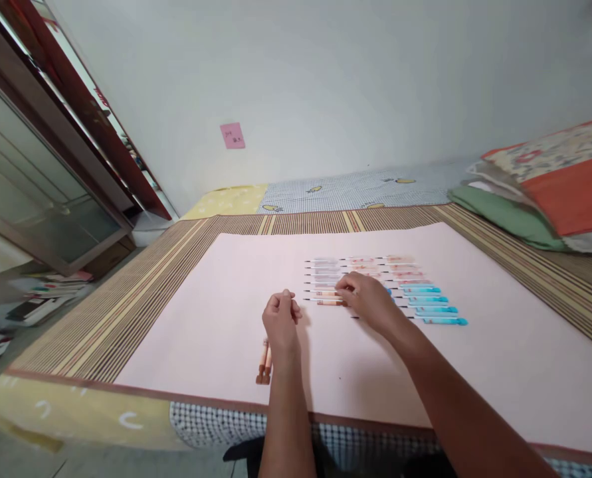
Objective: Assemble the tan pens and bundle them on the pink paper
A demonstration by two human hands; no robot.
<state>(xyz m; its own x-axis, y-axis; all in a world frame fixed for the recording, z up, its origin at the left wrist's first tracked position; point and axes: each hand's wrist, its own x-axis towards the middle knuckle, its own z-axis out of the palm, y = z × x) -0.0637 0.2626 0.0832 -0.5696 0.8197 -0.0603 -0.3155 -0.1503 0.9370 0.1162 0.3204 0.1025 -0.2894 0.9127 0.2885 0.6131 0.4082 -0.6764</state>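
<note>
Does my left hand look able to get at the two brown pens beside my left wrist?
Probably yes. The two brown pens lie on the pink sheet with nothing seen on top; the left hand is just beyond them and would likely need to draw back, its forearm partly hiding them.

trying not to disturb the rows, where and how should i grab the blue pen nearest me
The nearest blue pen is probably best pinched across its wide blue end, coming from the near right. It lies flat, its slim dark tip points left, and another blue pen lies just beyond it, so the near side looks easier.
</note>
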